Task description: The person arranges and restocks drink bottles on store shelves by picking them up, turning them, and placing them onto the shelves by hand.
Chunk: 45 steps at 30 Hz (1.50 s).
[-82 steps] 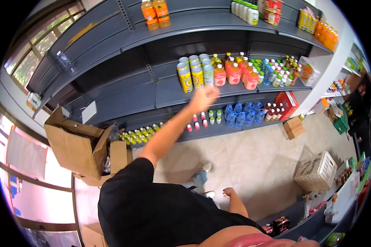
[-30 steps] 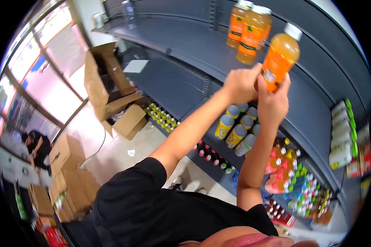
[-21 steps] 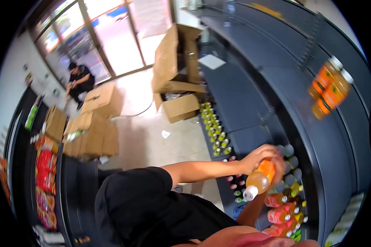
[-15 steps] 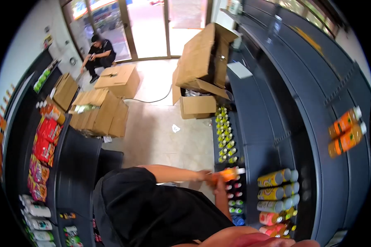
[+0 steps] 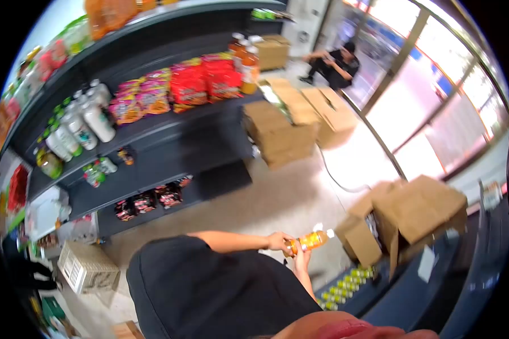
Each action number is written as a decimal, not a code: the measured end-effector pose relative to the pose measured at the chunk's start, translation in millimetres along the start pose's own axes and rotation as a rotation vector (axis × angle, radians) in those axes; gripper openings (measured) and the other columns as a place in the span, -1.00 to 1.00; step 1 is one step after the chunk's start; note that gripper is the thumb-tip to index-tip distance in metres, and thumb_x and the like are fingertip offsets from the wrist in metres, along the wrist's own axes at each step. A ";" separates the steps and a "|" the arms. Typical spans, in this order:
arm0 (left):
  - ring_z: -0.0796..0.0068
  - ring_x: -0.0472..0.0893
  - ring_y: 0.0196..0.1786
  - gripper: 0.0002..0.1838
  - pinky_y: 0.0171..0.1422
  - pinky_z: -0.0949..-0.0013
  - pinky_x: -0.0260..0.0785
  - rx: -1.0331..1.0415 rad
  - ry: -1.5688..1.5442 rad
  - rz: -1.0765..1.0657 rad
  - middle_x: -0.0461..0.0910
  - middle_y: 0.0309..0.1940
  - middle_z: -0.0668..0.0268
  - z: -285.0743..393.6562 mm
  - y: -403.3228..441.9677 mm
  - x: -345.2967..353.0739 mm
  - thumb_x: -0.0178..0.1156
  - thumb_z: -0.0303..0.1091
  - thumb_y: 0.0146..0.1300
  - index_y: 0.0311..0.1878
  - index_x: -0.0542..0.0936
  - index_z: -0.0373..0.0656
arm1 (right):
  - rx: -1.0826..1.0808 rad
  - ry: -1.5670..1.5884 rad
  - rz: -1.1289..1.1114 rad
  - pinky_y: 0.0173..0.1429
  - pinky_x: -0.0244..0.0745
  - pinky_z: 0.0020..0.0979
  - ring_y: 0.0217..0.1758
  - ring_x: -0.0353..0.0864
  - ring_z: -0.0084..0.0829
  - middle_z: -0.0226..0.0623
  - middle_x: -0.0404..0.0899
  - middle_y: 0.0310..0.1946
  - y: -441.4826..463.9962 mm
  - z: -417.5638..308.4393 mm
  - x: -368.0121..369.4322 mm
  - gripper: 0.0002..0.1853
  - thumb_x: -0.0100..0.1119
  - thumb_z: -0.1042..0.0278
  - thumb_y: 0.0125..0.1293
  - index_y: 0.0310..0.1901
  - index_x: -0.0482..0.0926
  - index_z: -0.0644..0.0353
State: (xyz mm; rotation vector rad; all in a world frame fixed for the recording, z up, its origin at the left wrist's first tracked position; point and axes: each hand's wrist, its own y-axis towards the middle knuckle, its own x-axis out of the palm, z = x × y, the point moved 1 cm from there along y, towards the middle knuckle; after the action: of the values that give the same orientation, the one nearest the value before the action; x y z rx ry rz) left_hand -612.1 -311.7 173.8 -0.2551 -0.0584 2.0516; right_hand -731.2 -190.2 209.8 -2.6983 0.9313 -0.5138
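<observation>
An orange-labelled juice bottle (image 5: 313, 240) lies nearly level in front of my body, its white cap pointing right. My left hand (image 5: 278, 242) is closed round its base end. From below, my right hand (image 5: 302, 260) grips the bottle near its base, close beside the left. Both arms are bent and low, beside my black shirt. Below and right of the bottle, yellow-green capped bottles (image 5: 345, 287) stand in rows on a low shelf.
Dark shelving (image 5: 181, 141) at upper left bears red snack bags (image 5: 189, 85) and white bottles (image 5: 98, 121). Cardboard boxes (image 5: 285, 133) stand on the floor, more (image 5: 418, 206) at right. A person (image 5: 339, 66) crouches near the glass doors. A white crate (image 5: 87, 267) is lower left.
Both hands, at first without a bottle, took hold of one and brought it down from the upper shelf to my body. My view has swung across the doors to the opposite shelving.
</observation>
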 end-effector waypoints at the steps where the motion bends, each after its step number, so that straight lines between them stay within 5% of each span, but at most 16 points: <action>1: 0.25 0.68 0.05 -0.22 0.25 0.24 0.47 -0.054 0.087 0.146 0.75 -0.18 0.22 27.5 -12.8 -23.8 0.66 -0.08 -0.17 0.25 0.69 0.07 | -0.069 -0.034 -0.018 0.25 0.56 -0.31 0.25 0.56 -0.37 -0.26 0.47 0.28 4.2 -10.9 23.7 -0.41 0.26 0.37 0.45 0.44 0.26 0.13; 7: 0.17 0.59 0.25 -0.27 0.35 0.21 0.46 0.224 0.235 0.595 0.57 0.21 0.20 107.6 -55.3 -142.3 0.55 -0.46 -0.01 0.32 0.64 0.09 | -0.354 -0.135 -0.379 0.48 0.37 -0.25 0.43 0.43 -0.28 -0.15 0.39 0.38 80.8 -32.6 119.0 -0.28 0.30 0.40 0.42 0.51 0.14 0.24; 12: 0.10 0.56 0.32 -0.33 0.38 0.19 0.48 0.454 0.378 0.954 0.52 0.28 0.13 161.6 -66.4 -220.4 0.45 -0.66 0.02 0.27 0.65 0.00 | -0.730 -0.329 -0.754 0.55 0.29 -0.22 0.48 0.40 -0.22 -0.04 0.34 0.44 125.4 -114.7 223.7 -0.18 0.40 0.35 0.36 0.52 0.11 0.32; 19: -0.04 0.55 0.36 -0.25 0.35 0.12 0.53 0.771 0.849 1.289 0.50 0.34 0.06 297.7 -39.6 -329.6 0.53 -0.65 -0.13 0.26 0.64 -0.02 | -1.070 -0.119 -1.060 0.44 0.37 -0.27 0.37 0.45 -0.32 -0.14 0.45 0.26 189.3 -297.8 362.0 -0.14 0.53 0.16 0.27 0.45 0.22 0.29; 21: -0.07 0.50 0.42 -0.27 0.42 0.06 0.46 0.831 0.975 1.353 0.44 0.40 -0.03 349.3 -35.6 -357.5 0.50 -0.59 -0.06 0.29 0.61 -0.07 | -1.394 -0.198 -1.049 0.42 0.40 -0.28 0.35 0.47 -0.33 -0.17 0.46 0.26 205.2 -360.8 403.3 -0.18 0.53 0.18 0.28 0.42 0.25 0.26; 23: -0.12 0.43 0.47 -0.28 0.47 0.05 0.39 0.884 1.148 1.404 0.36 0.46 -0.10 394.7 -32.0 -389.5 0.47 -0.54 -0.03 0.32 0.59 -0.10 | -1.408 0.107 -1.138 0.37 0.45 -0.32 0.34 0.49 -0.33 -0.18 0.46 0.28 197.4 -418.4 455.3 -0.26 0.49 0.24 0.32 0.40 0.29 0.27; 26: -0.15 0.33 0.53 -0.17 0.52 0.02 0.31 0.836 1.349 1.525 0.24 0.53 -0.12 450.8 -35.9 -431.4 0.46 -0.48 0.02 0.46 0.47 -0.14 | -1.498 0.101 -1.142 0.22 0.56 -0.37 0.13 0.65 -0.40 -0.22 0.62 0.13 181.5 -487.1 513.2 -0.52 0.45 0.29 0.35 0.20 0.52 0.31; 29: -0.18 0.27 0.55 -0.11 0.56 0.02 0.23 0.740 1.432 1.670 0.17 0.56 -0.14 488.2 -48.7 -468.2 0.47 -0.39 0.06 0.53 0.37 -0.15 | -1.264 0.096 -1.314 0.08 0.63 -0.43 -0.09 0.74 -0.51 -0.26 0.73 -0.13 167.7 -532.0 578.6 -0.72 0.45 0.38 0.32 0.02 0.67 0.25; 31: -0.27 0.37 0.41 -0.01 0.51 -0.01 0.27 0.664 1.529 1.738 0.26 0.47 -0.20 499.7 -65.3 -505.5 0.47 -0.30 0.02 0.56 0.25 -0.23 | -1.489 0.235 -1.230 -0.08 0.65 -0.43 -0.24 0.75 -0.49 -0.23 0.74 -0.25 158.0 -551.6 637.5 -0.69 0.42 0.22 0.34 -0.04 0.69 0.26; 33: -0.21 0.42 0.38 -0.07 0.49 0.00 0.31 0.500 1.704 1.852 0.38 0.39 -0.19 510.5 -86.3 -533.3 0.44 -0.15 0.09 0.50 0.31 -0.33 | -1.386 0.003 -1.253 -0.07 0.62 -0.44 -0.12 0.72 -0.51 -0.30 0.73 -0.13 153.6 -563.8 691.4 -0.56 0.41 0.07 0.37 0.03 0.65 0.30; 36: -0.04 0.58 0.29 -0.21 0.44 0.09 0.40 0.245 1.569 1.865 0.52 0.31 -0.09 515.4 -121.7 -581.4 0.28 0.04 0.26 0.43 0.43 -0.32 | -1.109 0.252 -1.590 0.09 0.64 -0.36 -0.06 0.74 -0.38 -0.15 0.76 -0.16 139.8 -556.0 783.2 -0.54 0.49 0.31 0.22 0.12 0.63 0.29; 39: 0.00 0.61 0.27 -0.29 0.41 0.07 0.43 0.035 1.481 1.794 0.59 0.25 -0.05 516.5 -162.3 -631.2 0.17 0.10 0.33 0.36 0.53 -0.26 | -1.296 -0.572 -1.325 -0.24 0.61 -0.49 -0.31 0.68 -0.60 -0.36 0.72 -0.28 143.9 -556.4 862.7 -0.45 0.40 -0.13 0.32 -0.01 0.65 0.28; 41: -0.04 0.58 0.30 -0.40 0.45 0.06 0.38 -0.189 1.393 1.697 0.62 0.24 -0.01 520.5 -177.6 -644.9 0.06 0.13 0.44 0.36 0.57 -0.08 | -1.246 -0.673 -1.304 -0.39 0.56 -0.50 -0.49 0.62 -0.60 -0.35 0.67 -0.41 135.1 -544.8 901.1 -0.48 0.39 -0.18 0.27 -0.15 0.69 0.22; 43: -0.03 0.58 0.30 -0.39 0.46 0.06 0.37 -0.333 1.371 1.618 0.63 0.22 -0.01 523.6 -192.0 -670.1 0.01 0.16 0.47 0.36 0.57 -0.05 | -1.317 -0.770 -1.195 -0.35 0.58 -0.33 -0.60 0.61 -0.43 -0.28 0.62 -0.64 137.8 -534.6 952.1 -0.36 0.33 -0.33 0.24 -0.44 0.71 0.27; 45: -0.03 0.61 0.25 -0.40 0.42 0.04 0.40 -0.447 1.299 1.539 0.66 0.18 0.00 528.2 -202.8 -690.0 -0.06 0.18 0.49 0.35 0.59 0.01 | -1.421 -0.796 -1.107 -0.29 0.61 -0.30 -0.55 0.68 -0.41 -0.22 0.65 -0.63 131.3 -526.8 973.4 -0.34 0.33 -0.35 0.23 -0.49 0.71 0.27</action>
State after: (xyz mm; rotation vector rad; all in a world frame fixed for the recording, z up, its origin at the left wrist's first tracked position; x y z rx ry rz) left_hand -231.2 -784.9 827.5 -2.4375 0.6746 2.7407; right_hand -299.2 -963.5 886.3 -3.6684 -0.8851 1.6168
